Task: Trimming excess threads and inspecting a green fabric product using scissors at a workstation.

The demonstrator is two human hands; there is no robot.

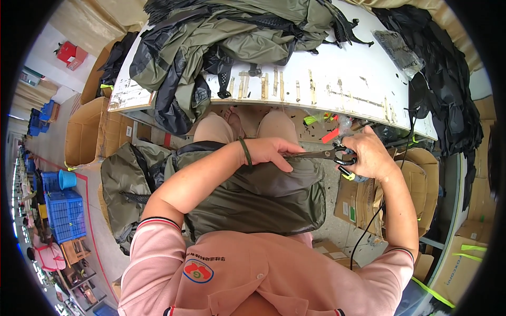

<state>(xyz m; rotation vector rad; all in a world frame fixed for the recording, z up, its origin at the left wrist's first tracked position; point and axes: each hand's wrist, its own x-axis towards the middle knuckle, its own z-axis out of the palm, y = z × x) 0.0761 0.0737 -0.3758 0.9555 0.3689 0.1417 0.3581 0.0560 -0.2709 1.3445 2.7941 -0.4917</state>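
Observation:
A large olive-green bag (253, 205) of thin shiny fabric with black parts lies across my lap. At its upper edge my left hand (269, 151) is closed on the fabric, the thumb lying toward me; some of its fingers are hidden. My right hand (366, 154) is wrapped round the black handles of a pair of scissors (324, 154). Their dark blades point left, with the tips beside my left thumb and fingers. Whether the tips touch the fabric or a thread, I cannot tell. A small dark cylinder with a bright end (345, 173) shows just under my right hand.
Ahead stands a white worktable (337, 79) with worn tape strips, bearing a heap of olive and black bags (253, 37). Black fabric (443, 68) hangs at its right. Open cardboard boxes (87, 131) stand left, others (416, 184) right. A black cable (363, 226) runs down near my right forearm.

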